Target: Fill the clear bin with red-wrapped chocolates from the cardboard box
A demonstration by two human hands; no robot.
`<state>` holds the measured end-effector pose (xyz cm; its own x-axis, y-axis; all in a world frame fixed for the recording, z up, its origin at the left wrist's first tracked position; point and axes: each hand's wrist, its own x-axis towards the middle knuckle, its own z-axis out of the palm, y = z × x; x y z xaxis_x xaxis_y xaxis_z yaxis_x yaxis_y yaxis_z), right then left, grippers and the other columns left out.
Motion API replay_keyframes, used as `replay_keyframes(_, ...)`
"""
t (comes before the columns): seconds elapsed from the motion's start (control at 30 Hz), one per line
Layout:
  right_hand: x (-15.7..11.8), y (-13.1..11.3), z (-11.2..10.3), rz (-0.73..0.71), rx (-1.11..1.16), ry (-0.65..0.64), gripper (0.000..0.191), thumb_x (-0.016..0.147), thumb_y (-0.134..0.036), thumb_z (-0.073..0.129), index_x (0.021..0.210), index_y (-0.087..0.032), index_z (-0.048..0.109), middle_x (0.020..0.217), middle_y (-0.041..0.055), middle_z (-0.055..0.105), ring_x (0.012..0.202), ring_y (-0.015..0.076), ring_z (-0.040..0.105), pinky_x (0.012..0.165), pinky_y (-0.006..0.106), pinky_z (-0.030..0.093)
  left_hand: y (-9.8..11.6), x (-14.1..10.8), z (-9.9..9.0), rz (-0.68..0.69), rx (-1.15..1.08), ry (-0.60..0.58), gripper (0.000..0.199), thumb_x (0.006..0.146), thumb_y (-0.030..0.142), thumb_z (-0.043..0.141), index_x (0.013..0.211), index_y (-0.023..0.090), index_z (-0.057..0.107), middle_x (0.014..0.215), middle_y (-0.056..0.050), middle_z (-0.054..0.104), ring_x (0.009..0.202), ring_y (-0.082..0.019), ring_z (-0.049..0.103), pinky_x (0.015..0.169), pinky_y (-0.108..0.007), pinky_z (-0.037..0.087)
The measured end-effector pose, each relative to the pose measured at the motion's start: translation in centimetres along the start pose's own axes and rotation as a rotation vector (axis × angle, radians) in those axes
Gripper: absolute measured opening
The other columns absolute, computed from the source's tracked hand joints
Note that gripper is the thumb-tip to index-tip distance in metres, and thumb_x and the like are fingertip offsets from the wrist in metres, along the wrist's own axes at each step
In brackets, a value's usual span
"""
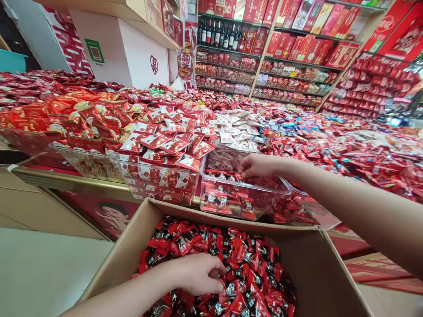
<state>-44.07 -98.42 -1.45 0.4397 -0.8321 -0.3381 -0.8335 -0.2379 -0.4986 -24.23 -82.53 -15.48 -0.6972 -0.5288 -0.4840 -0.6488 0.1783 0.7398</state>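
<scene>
A brown cardboard box (330, 264) stands low in front, filled with small red and black wrapped candies (244, 264). My left hand (203, 275) reaches into it, thumb and fingers apart and curved, touching the candies near the middle. Behind the box sits a clear plastic bin (264, 200), partly filled with the same kind of red and black candies (223, 202). My right hand (253, 167) is inside this bin, above its candies, with the fingers bent downward; whatever its fingertips hold, if anything, is hidden.
Neighbouring clear bins (165, 193) hold heaped red and white packets. More packets cover the display to the right. Shelves (228, 53) with bottles and red boxes rise behind. A white box (142, 55) stands at the back left.
</scene>
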Motion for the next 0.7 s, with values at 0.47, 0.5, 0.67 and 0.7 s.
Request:
replay_keyframes(0.47,0.8,-1.6,2.7,-0.012,-0.515,-0.236,0.012,0.06,-0.019,0.053,0.07,-0.015,0.059,0.065,0.0014,0.06,0.059,0.0121,0.051,0.045,0.018,0.032,0.8,-0.7,0.1,-0.012,0.335,-0.048,0.033,0.064,0.04,0.041,0.089,0.026,0.058,0.082,-0.004,0.064,0.067,-0.023,0.058,0.048,-0.028,0.04)
replay_keyframes(0.5,0.8,-1.6,2.8,-0.021,-0.513,-0.225,0.012,0.061,-0.02,0.053,0.07,-0.015,0.059,0.064,0.0012,0.06,0.059,0.0123,0.051,0.045,0.018,0.032,0.8,-0.7,0.2,-0.011,0.343,-0.055,0.034,0.064,0.04,0.041,0.089,0.026,0.058,0.082,-0.004,0.064,0.068,-0.023,0.058,0.049,-0.029,0.041)
replay_keyframes(0.67,1.6,-1.1,2.8,-0.025,-0.483,-0.061,0.015,0.062,-0.021,0.051,0.074,-0.018,0.06,0.068,0.0005,0.061,0.061,0.0121,0.053,0.048,0.018,0.034,0.4,-0.5,0.3,-0.03,0.37,-0.056,0.036,0.063,0.042,0.041,0.091,0.025,0.058,0.084,-0.007,0.063,0.071,-0.027,0.058,0.053,-0.034,0.043)
replay_keyframes(0.7,1.8,-1.0,2.8,-0.024,-0.487,-0.02,0.015,0.063,-0.021,0.051,0.074,-0.018,0.06,0.07,0.0005,0.062,0.062,0.012,0.053,0.049,0.018,0.034,0.3,-0.5,0.3,-0.044,0.379,-0.054,0.038,0.063,0.042,0.041,0.092,0.025,0.057,0.085,-0.009,0.063,0.071,-0.028,0.058,0.052,-0.035,0.044)
